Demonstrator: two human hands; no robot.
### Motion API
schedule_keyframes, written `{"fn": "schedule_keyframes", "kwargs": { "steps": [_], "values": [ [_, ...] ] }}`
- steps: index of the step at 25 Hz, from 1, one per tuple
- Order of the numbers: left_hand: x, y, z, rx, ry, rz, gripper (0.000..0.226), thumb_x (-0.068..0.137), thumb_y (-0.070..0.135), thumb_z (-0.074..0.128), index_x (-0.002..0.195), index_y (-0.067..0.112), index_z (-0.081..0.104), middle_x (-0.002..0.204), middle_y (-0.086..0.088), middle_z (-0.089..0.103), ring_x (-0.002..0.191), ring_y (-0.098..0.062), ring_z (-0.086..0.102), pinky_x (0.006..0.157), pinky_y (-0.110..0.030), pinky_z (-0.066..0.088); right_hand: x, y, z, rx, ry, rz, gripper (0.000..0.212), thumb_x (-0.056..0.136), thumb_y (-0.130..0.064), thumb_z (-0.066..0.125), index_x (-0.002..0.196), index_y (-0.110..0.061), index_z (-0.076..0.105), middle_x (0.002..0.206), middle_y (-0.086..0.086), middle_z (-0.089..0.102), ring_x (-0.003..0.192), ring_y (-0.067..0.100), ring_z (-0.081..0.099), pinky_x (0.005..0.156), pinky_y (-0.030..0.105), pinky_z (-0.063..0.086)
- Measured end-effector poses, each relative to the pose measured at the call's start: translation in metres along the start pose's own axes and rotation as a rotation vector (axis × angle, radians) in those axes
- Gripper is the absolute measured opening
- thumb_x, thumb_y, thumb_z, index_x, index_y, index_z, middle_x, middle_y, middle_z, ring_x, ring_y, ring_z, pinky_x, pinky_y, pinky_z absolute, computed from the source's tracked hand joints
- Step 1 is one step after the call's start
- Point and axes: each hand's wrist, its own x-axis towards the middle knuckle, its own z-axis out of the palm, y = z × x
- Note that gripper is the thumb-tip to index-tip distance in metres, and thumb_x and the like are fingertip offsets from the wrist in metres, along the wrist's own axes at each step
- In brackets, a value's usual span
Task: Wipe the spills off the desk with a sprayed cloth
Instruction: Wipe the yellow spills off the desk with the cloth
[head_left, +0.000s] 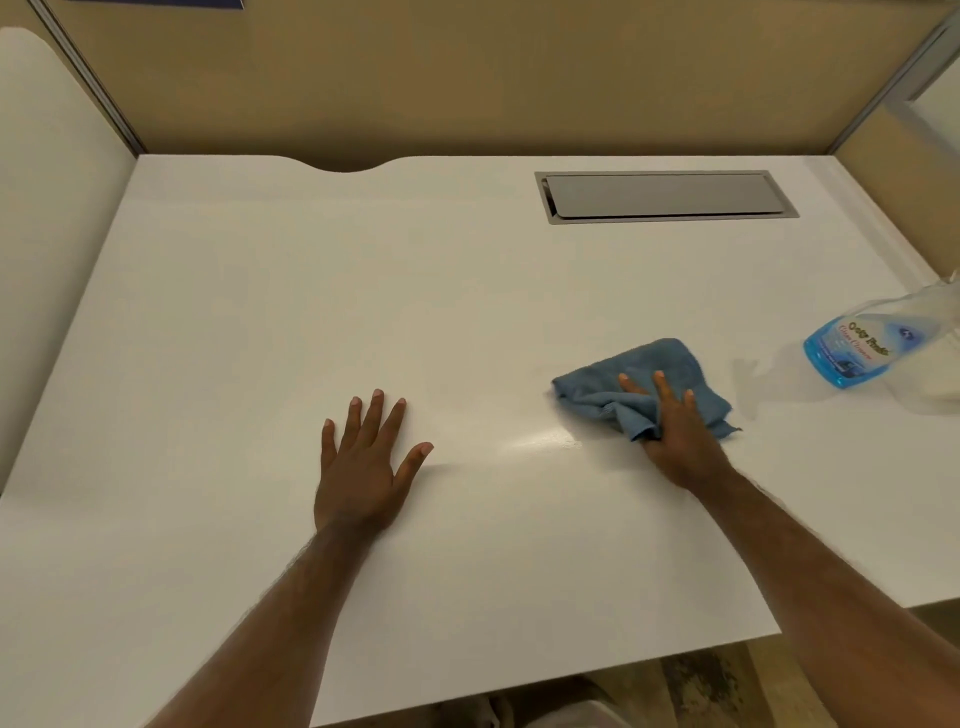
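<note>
A blue cloth (649, 371) lies bunched on the white desk (311, 291), right of centre. My right hand (675, 431) presses down on its near edge, fingers spread over the fabric and a fold gathered under the thumb. My left hand (363, 462) rests flat on the desk to the left, fingers apart, holding nothing. A faint wet sheen (540, 441) shows on the desk between the two hands. A clear spray bottle (862, 348) with blue liquid and a blue label stands at the right edge, beside a faint damp patch (753, 384).
A grey metal cable flap (665, 196) is set into the desk at the back right. Tan partition walls (467, 78) enclose the back and sides. The desk's back edge has a curved notch (343, 165). The near desk edge drops to the floor (701, 680).
</note>
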Motion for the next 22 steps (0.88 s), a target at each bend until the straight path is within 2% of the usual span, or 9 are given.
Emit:
{"fn": "schedule_keyframes", "kwargs": {
  "steps": [2, 5, 8, 11, 16, 18, 22],
  "values": [
    [0.0, 0.0, -0.001, -0.001, 0.007, -0.001, 0.085, 0.081, 0.078, -0.006, 0.152, 0.036, 0.013, 0.163, 0.009, 0.004, 0.15, -0.013, -0.006, 0.12, -0.043, -0.007, -0.007, -0.009, -0.004, 0.085, 0.087, 0.226, 0.058, 0.098, -0.018, 0.048, 0.147, -0.034, 0.021, 0.16, 0.01, 0.017, 0.149, 0.033, 0.002, 0.119, 0.049, -0.005],
    [0.0, 0.001, -0.001, -0.009, 0.011, 0.0, 0.085, 0.082, 0.078, -0.005, 0.152, 0.035, 0.014, 0.163, 0.008, 0.006, 0.15, -0.014, -0.005, 0.12, -0.043, -0.006, -0.003, -0.039, 0.021, 0.12, 0.161, 0.499, 0.062, 0.098, -0.035, 0.045, 0.152, -0.03, 0.015, 0.161, 0.019, 0.009, 0.148, 0.039, -0.002, 0.118, 0.058, -0.004],
    [-0.002, 0.001, -0.001, -0.021, 0.011, 0.0, 0.084, 0.082, 0.077, -0.004, 0.153, 0.034, 0.013, 0.163, 0.009, 0.005, 0.15, -0.013, -0.005, 0.12, -0.043, -0.006, -0.001, -0.085, 0.051, 0.093, 0.19, 0.599, 0.069, 0.098, -0.037, 0.043, 0.153, -0.026, 0.001, 0.161, 0.019, 0.003, 0.149, 0.037, -0.007, 0.114, 0.065, -0.006],
    [-0.003, -0.002, 0.0, -0.046, 0.025, -0.003, 0.083, 0.084, 0.076, -0.004, 0.153, 0.033, 0.011, 0.163, 0.009, 0.005, 0.149, -0.012, -0.005, 0.121, -0.043, -0.004, -0.004, -0.14, 0.07, 0.023, 0.177, 0.492, 0.071, 0.099, -0.031, 0.043, 0.146, -0.037, -0.009, 0.163, 0.007, -0.004, 0.147, 0.041, -0.011, 0.111, 0.07, -0.005],
    [-0.007, -0.005, -0.003, -0.115, 0.103, -0.017, 0.083, 0.086, 0.074, 0.001, 0.154, 0.028, 0.007, 0.162, 0.006, 0.002, 0.149, -0.012, -0.006, 0.121, -0.041, -0.002, 0.003, -0.193, 0.108, -0.111, 0.056, 0.131, 0.072, 0.095, -0.036, 0.046, 0.149, -0.045, -0.001, 0.163, 0.004, -0.013, 0.144, 0.046, -0.02, 0.105, 0.074, -0.015],
    [-0.011, -0.008, -0.004, -0.155, 0.124, -0.051, 0.083, 0.086, 0.075, 0.003, 0.154, 0.027, 0.003, 0.162, 0.005, 0.002, 0.149, -0.011, -0.006, 0.121, -0.041, -0.002, 0.006, -0.207, 0.12, -0.155, 0.015, -0.035, 0.074, 0.092, -0.044, 0.047, 0.148, -0.047, -0.002, 0.163, 0.005, -0.014, 0.143, 0.045, -0.023, 0.103, 0.072, -0.02],
    [-0.016, -0.009, -0.003, -0.204, 0.149, -0.106, 0.084, 0.085, 0.075, 0.007, 0.153, 0.026, 0.001, 0.162, 0.004, 0.005, 0.149, -0.012, -0.003, 0.121, -0.042, 0.001, 0.032, -0.217, 0.121, -0.312, -0.065, -0.246, 0.084, 0.085, -0.064, 0.048, 0.149, -0.046, -0.004, 0.162, 0.006, -0.018, 0.143, 0.044, -0.025, 0.104, 0.074, -0.016]
  ]
}}
